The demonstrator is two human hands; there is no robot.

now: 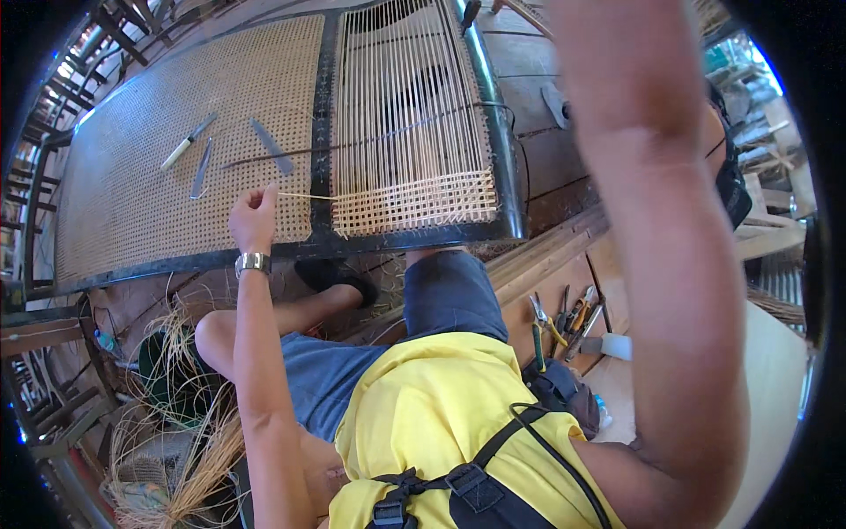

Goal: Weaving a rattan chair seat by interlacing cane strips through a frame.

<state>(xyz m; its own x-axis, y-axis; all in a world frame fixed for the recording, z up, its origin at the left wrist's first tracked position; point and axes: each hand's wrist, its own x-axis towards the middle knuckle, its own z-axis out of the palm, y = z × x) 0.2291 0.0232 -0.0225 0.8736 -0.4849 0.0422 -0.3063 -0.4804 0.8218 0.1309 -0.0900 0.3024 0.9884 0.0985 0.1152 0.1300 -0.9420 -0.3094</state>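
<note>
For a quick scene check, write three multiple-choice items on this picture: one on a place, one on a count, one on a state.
1. Where do the loose hand tools lie on the frame?
A. on the finished woven panel
B. on the half-woven panel
C. on the floor under the frame

2. How many tools lie on that finished panel?
A. one
B. three
C. six

3. How does the left hand stand?
A. flat and open
B. closed on a cane strand
C. gripping a hammer

Answers:
1 A: the pale-handled tool and two blades rest on the dense weave.
2 B: the handled tool, the narrow blade and the wider blade.
3 B: the fingers are curled, and the strand runs from them to the half-woven panel.
</note>
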